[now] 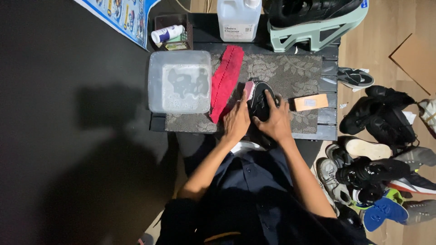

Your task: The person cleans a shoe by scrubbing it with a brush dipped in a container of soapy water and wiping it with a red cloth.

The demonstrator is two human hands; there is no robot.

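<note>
A black shoe (260,100) lies on a grey leaf-patterned mat (290,72) at the near edge of a low dark table (329,68), held between the person's two hands. The right hand (274,119) is closed around the shoe's near side, fingers curled over the top. The left hand (237,120) rests against the shoe's left side with fingers stretched forward, touching it; whether it grips is hard to tell. A small pink patch shows just by the left fingertips, too blurred to name.

Just left of the shoe a red cloth (225,81) lies across the mat, and beyond it stands a clear plastic tub (179,81) of soapy water. To the right of the shoe sits an orange block (310,102). At the far edge stand a white jug (239,19), a small box (172,31) with a bottle in it, and a pale green rack (318,28) carrying another black shoe. A pile of shoes (377,159) covers the wooden floor to the right.
</note>
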